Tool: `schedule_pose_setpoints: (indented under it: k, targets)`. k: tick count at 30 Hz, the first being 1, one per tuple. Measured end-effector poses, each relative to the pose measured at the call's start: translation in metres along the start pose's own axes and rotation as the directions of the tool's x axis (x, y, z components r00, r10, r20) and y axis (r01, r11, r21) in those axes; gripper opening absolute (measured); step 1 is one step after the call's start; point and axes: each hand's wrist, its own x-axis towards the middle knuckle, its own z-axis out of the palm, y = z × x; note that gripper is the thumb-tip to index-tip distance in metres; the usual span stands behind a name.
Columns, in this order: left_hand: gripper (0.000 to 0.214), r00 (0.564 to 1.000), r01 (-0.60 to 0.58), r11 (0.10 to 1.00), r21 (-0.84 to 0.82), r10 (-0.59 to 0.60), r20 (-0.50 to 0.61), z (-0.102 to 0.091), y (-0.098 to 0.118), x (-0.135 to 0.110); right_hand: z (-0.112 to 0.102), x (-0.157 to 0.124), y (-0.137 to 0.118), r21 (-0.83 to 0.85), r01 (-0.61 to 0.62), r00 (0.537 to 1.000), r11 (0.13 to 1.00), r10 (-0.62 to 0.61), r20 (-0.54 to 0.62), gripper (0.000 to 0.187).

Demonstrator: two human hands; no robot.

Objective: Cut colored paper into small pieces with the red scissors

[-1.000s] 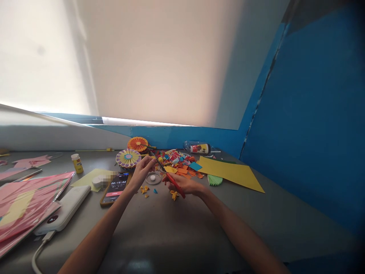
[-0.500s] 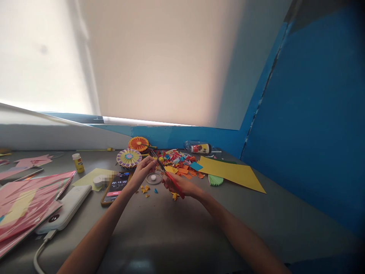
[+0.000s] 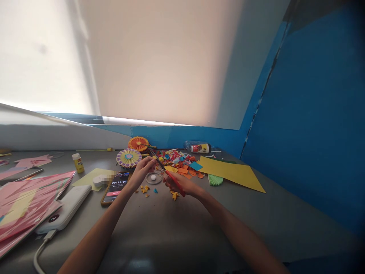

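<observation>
My right hand (image 3: 178, 183) is wrapped round the red handles of a pair of scissors (image 3: 176, 181), whose dark blades point up and left. Close by the blades, my left hand (image 3: 145, 168) is closed in a pinch; a tiny bit of yellow paper (image 3: 154, 157) shows at its fingertips, partly hidden. Between the hands lies a clear round lid (image 3: 153, 178) with a white centre. Small yellow-orange paper scraps (image 3: 145, 188) and a blue scrap (image 3: 156, 190) lie on the grey table below. Beyond my hands spreads a heap of coloured paper cuttings (image 3: 176, 158).
Two pleated paper rosettes (image 3: 129, 157) stand behind my left hand. A phone (image 3: 117, 187), glue stick (image 3: 78, 163), white power bank (image 3: 68, 209) and pink paper pack (image 3: 28, 205) lie leftward. Yellow sheet (image 3: 234, 171), green pleated paper (image 3: 215, 180) and a bottle (image 3: 199, 147) are rightward.
Both hands stay nearly in place. The scissors and my right hand have shifted very slightly.
</observation>
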Motion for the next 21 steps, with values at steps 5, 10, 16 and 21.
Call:
schedule_pose_setpoints:
  k: [5,10,16,21]
  targets:
    - [0.029,1.000,-0.005,1.000,0.004,0.005,-0.007,-0.001,0.000,0.001,-0.003,0.000,0.001,-0.017,-0.014,0.999,1.000,0.013,-0.033,0.040]
    - [0.030,1.000,-0.018,0.998,0.065,0.019,-0.011,-0.001,0.003,0.000,-0.007,-0.002,-0.002,-0.020,-0.007,0.999,1.000,0.007,-0.036,0.043]
    - [0.031,0.998,-0.046,0.993,0.112,0.050,-0.034,-0.002,0.004,0.000,-0.011,-0.002,-0.003,0.015,-0.025,1.000,1.000,0.026,-0.011,0.045]
    - [0.030,0.997,-0.058,0.988,0.144,0.064,-0.039,-0.003,0.004,-0.001,-0.015,0.000,0.002,0.027,-0.055,0.998,0.998,0.054,0.021,0.045]
